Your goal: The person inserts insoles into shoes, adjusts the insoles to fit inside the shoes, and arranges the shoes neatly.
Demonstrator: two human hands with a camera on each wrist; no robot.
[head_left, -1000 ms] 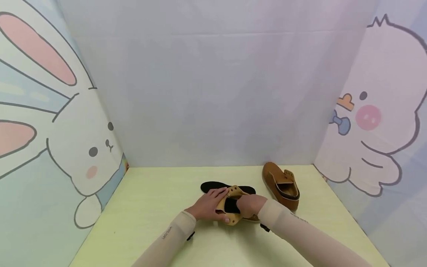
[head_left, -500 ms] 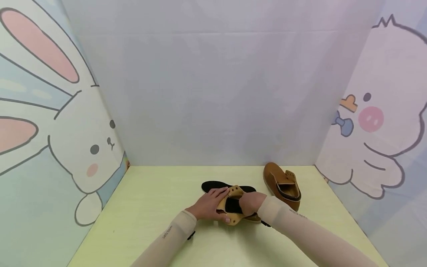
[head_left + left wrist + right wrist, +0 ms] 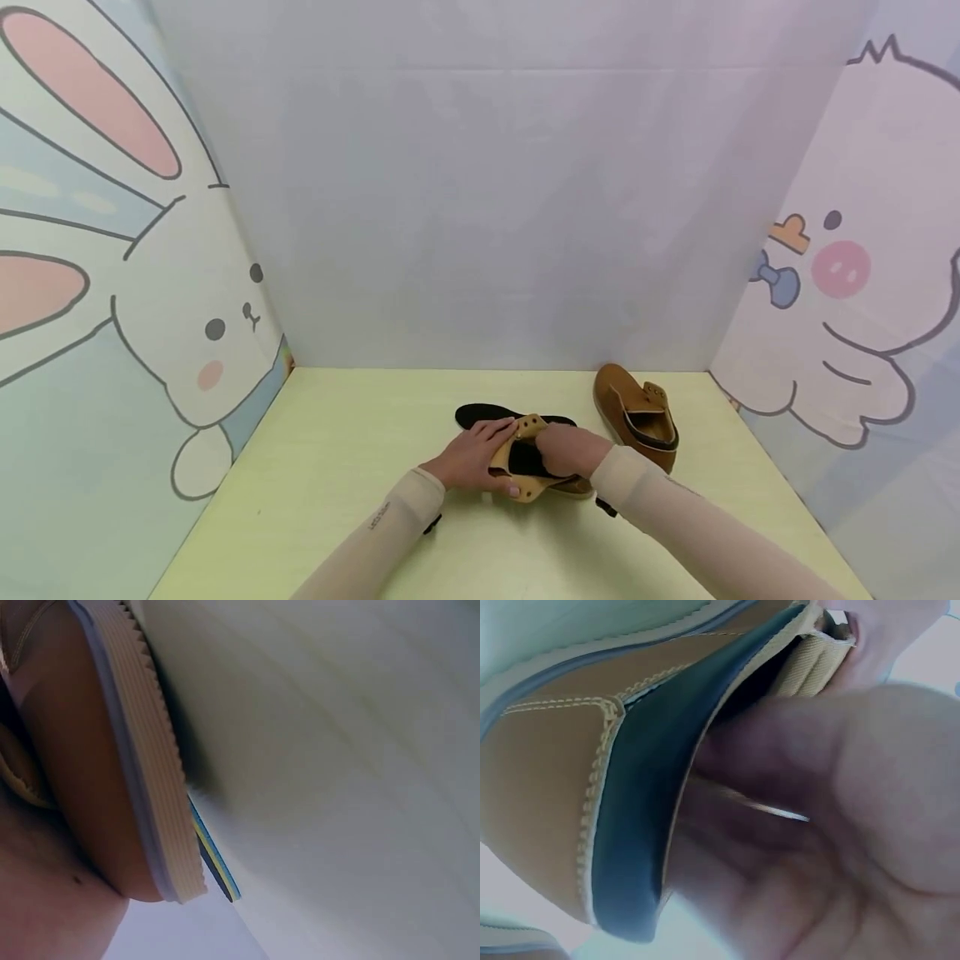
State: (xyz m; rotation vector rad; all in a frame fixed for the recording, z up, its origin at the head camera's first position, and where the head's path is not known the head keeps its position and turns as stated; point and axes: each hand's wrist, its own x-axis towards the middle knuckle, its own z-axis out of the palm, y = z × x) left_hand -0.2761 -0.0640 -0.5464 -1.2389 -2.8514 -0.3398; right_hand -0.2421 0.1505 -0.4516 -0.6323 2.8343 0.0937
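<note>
A brown lace-up shoe (image 3: 531, 489) lies on the table in the head view, its eyelet flaps spread apart. My left hand (image 3: 474, 460) grips its front part, thumb on the near side and fingers on the far side. A black insole (image 3: 528, 458) shows inside the shoe's opening. My right hand (image 3: 576, 451) reaches into that opening with curled fingers and pinches the insole's end; the fingertips are hidden. The right wrist view shows the dark padded collar (image 3: 641, 817) beside the palm. In the left wrist view the ridged sole (image 3: 154, 780) stands edge-on.
A second black insole (image 3: 483, 412) lies on the pale yellow table (image 3: 352, 417) behind the held shoe. The other brown shoe (image 3: 626, 408) rests at the back right. Printed walls with a rabbit (image 3: 180, 342) and a chick (image 3: 862, 208) flank the table; a plain wall (image 3: 480, 208) closes the back.
My right hand has shifted slightly back and to the right at the shoe's opening. My left hand keeps its grip. The head view has shifted a little.
</note>
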